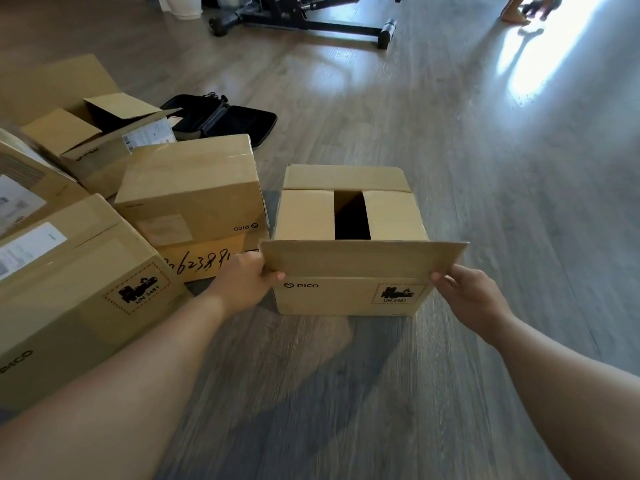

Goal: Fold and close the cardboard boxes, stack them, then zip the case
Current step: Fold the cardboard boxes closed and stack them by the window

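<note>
While I crouch over the cardboard box on the wooden floor, I hold its near flap by the two lower corners: my left hand pinches the left corner and my right hand pinches the right, fingers curled round the edge. I take it at both ends so that the flap stays flat and folds evenly along its crease rather than twisting. Both short side flaps are already down, with a dark gap between them, and the far flap lies folded over their back edges, so by my reckoning the near flap is the last one to bring over.

To my left the other boxes are grouped close together: a closed box sits on top of another with handwriting on its side, a large closed one is just beside my left arm, and an open box waits further back, its flaps not yet folded. Behind them the black case lies open on the floor, unzipped, which I judge to be the final step.
</note>
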Action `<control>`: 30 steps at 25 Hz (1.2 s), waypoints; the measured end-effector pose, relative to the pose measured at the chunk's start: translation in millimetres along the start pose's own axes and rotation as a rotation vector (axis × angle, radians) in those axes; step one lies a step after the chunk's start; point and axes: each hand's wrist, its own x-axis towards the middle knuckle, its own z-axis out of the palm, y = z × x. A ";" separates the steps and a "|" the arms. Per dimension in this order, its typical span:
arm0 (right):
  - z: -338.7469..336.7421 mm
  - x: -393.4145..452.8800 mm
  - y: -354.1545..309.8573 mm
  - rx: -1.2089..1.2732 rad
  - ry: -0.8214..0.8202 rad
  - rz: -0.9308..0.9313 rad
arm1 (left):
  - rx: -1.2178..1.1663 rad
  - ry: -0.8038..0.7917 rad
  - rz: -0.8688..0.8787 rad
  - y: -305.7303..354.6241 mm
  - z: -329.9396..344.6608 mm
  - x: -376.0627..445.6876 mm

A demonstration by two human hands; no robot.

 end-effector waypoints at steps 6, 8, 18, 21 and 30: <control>12.7 15.6 -25.2 0.081 0.166 0.023 | -0.202 0.180 -0.081 12.6 13.3 10.4; 16.3 17.4 -30.1 0.119 0.171 0.058 | -0.090 0.231 -0.096 17.7 18.4 13.6; 32.2 -0.4 -14.2 -0.127 0.280 -0.099 | 0.324 0.146 -0.128 20.1 31.3 20.4; 29.5 15.0 -19.9 -0.170 0.251 -0.041 | 0.272 0.099 -0.075 19.5 36.7 26.2; 2.1 69.9 -18.2 0.077 0.135 0.241 | 0.093 0.063 0.065 26.8 63.4 5.3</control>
